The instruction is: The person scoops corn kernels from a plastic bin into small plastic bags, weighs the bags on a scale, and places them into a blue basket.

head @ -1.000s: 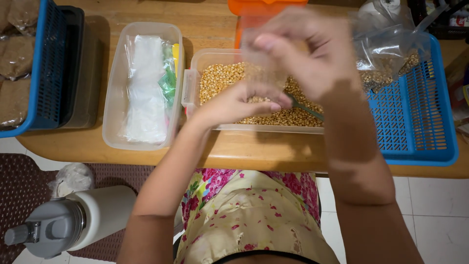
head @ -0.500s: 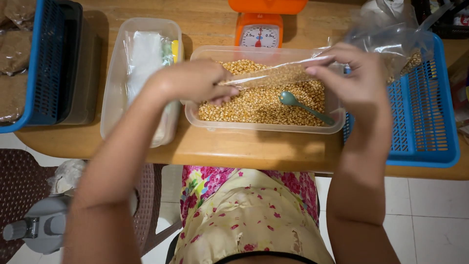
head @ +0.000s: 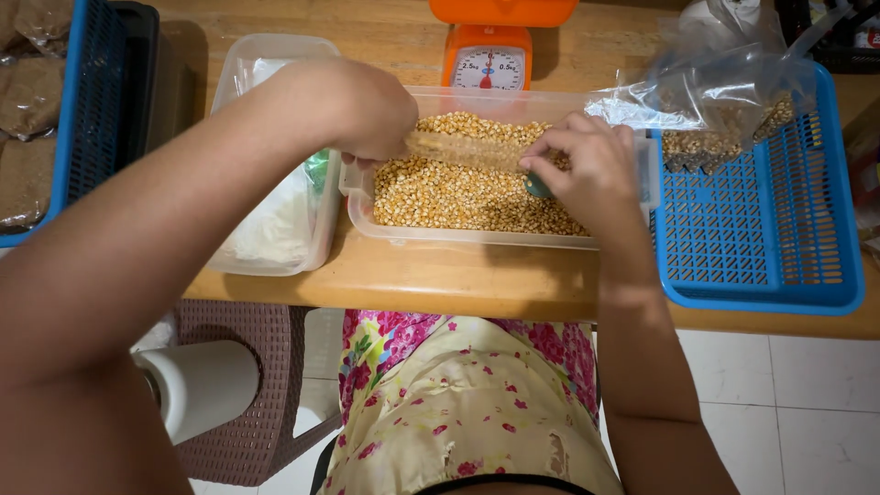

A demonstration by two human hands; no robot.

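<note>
A clear plastic tub (head: 477,236) filled with yellow corn kernels (head: 458,188) sits on the wooden table (head: 440,284) in front of me. Just above the kernels, a small clear plastic bag (head: 458,149) is stretched flat between both hands. My left hand (head: 362,110) grips its left end. My right hand (head: 596,170) pinches its right end with curled fingers. Under my right hand, a bit of a green scoop (head: 537,188) shows, lying in the kernels.
An orange kitchen scale (head: 500,57) stands behind the tub. At the right, a blue basket (head: 761,238) holds filled clear bags (head: 724,101). On the left are a clear tub of empty bags (head: 275,197) and another blue basket (head: 87,101) of brown packs. Below the table are a brown stool (head: 261,412) and a white jug (head: 202,380).
Both hands have come down with the bag, from up in front of the camera to just above the kernels. My right hand now covers most of the green scoop.
</note>
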